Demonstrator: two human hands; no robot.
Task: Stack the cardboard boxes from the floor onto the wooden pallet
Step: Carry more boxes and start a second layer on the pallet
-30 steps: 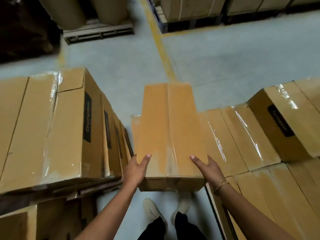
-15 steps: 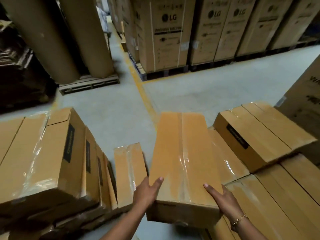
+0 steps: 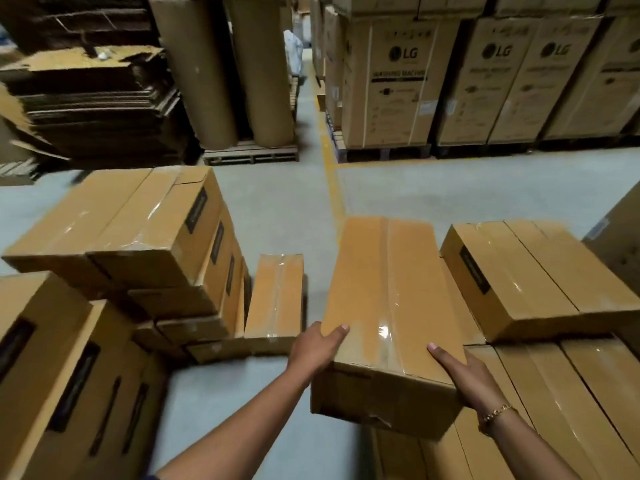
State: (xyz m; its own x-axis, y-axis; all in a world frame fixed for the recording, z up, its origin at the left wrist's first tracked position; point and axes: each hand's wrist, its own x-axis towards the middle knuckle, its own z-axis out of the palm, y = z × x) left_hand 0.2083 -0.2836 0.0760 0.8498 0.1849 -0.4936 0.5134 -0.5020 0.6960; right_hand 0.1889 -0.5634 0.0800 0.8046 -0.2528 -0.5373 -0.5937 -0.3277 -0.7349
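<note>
Cardboard box [image 3: 391, 299], long, taped down its top seam: held in the air at the near end, between the two hands, far end pointing away over the grey floor [image 3: 277, 202].

Head view, only view.
- Left hand [image 3: 317, 348]: clamped on the near left corner, thumb on top, fingers wrapped down the side.
- Right hand [image 3: 464, 374]: clamped on the near right corner, thumb on top, fingers out of sight beneath. Gold bracelet [image 3: 495, 412] on that wrist.
- Right of the box: neat layer of matching boxes [image 3: 571, 393] laid side by side, with an upper row [image 3: 530, 271] started on it. The held box overlaps the edge of this layer.
- Wooden pallet under that layer: hidden, cannot confirm.
- Left: tumbled pile of boxes [image 3: 145, 237], leaning, and one lone box [image 3: 277, 296] flat on the floor just beside it.
- Background: LG washing machine cartons [image 3: 398, 81], brown paper rolls [image 3: 221, 71], flattened cardboard [image 3: 86, 98].

Judgement: task partly done. One full layer appears placed and a second begun; the box in hand looks headed for the gap beside the upper row. The left pile and the lone box remain to move, so a good share is left.
</note>
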